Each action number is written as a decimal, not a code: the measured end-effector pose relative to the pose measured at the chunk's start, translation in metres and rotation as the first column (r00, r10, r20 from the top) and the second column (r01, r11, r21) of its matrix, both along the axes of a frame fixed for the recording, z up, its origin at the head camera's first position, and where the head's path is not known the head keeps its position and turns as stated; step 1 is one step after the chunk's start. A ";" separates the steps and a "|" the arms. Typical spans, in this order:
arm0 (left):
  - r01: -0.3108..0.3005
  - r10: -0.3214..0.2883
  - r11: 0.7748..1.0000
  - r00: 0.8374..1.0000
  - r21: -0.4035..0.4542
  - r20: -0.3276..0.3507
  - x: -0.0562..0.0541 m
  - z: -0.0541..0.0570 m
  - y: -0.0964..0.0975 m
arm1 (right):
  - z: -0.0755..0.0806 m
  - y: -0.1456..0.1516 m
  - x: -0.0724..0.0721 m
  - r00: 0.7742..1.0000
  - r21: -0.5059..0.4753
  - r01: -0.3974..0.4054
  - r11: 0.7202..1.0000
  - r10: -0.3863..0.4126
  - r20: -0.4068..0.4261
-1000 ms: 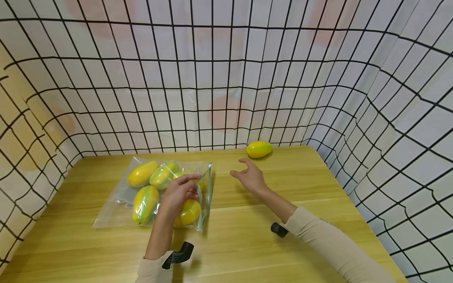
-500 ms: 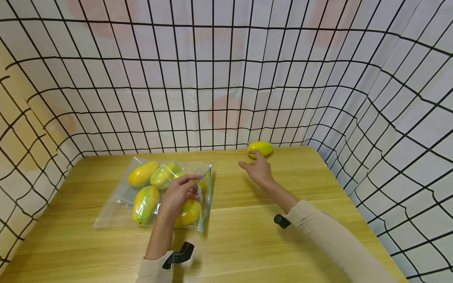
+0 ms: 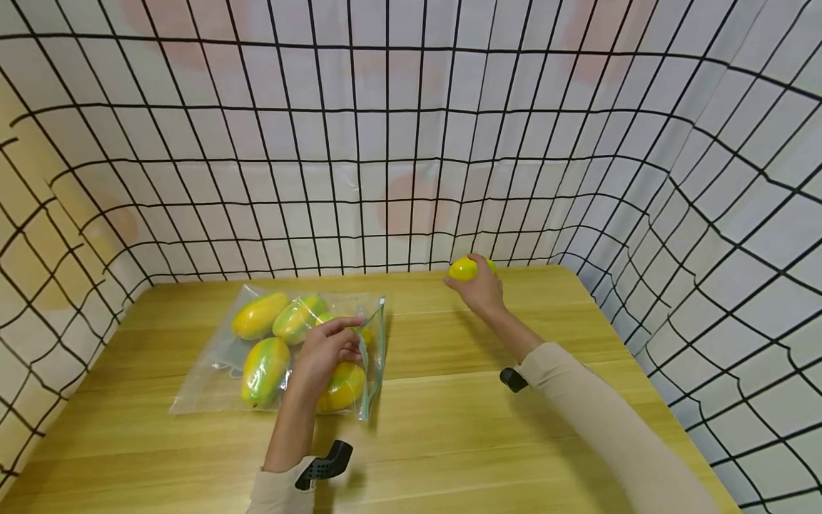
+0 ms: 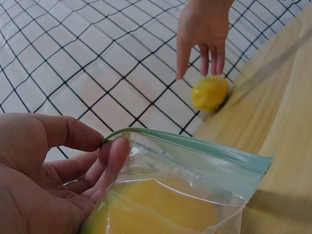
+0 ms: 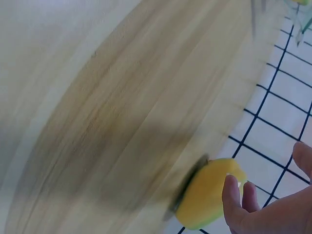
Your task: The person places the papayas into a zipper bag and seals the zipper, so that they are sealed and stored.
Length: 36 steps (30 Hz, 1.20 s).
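On the left of the table in the head view lies a clear zip bag (image 3: pixel 212 389) with several yellow-green mangoes (image 3: pixel 265 371) inside. My left hand (image 3: pixel 317 360) lies over its mouth end. Thumb and fingers pinch the green zip edge (image 4: pixel 209 151) in the left wrist view. One loose mango (image 3: pixel 462 269) rests at the table's far edge. My right hand (image 3: pixel 484 291) reaches over it, partly covering it in the head view. In the right wrist view the fingertips (image 5: pixel 231 184) are right at the mango's side, the thumb spread away from them.
The wooden table (image 3: pixel 424 442) ends at the back against a black grid (image 3: pixel 385 160) in front of pale cloth. More grid panels stand along both sides. A small grey item (image 3: pixel 234 353) shows through the bag among the mangoes.
My right hand has moved right and away from me, from beside the loose mango to over it. The left hand and the bag have stayed in place.
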<state>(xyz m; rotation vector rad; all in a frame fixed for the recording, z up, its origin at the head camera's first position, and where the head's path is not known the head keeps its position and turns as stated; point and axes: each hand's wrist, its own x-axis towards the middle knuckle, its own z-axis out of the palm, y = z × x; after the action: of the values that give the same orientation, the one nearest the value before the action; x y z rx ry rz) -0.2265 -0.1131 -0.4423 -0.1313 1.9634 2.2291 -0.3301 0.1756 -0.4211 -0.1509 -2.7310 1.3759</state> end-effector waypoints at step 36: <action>-0.008 0.008 1.000 1.000 0.006 -0.009 0.001 -0.001 -0.001 | -0.019 0.004 -0.036 0.991 0.063 0.061 0.996 -0.068 0.114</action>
<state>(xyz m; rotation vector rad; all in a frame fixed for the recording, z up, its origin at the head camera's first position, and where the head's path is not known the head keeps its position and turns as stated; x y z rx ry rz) -0.2259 -0.1139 -0.4428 -0.1289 1.9639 2.2435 -0.3666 0.1794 -0.4398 -0.3224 -2.8293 1.3078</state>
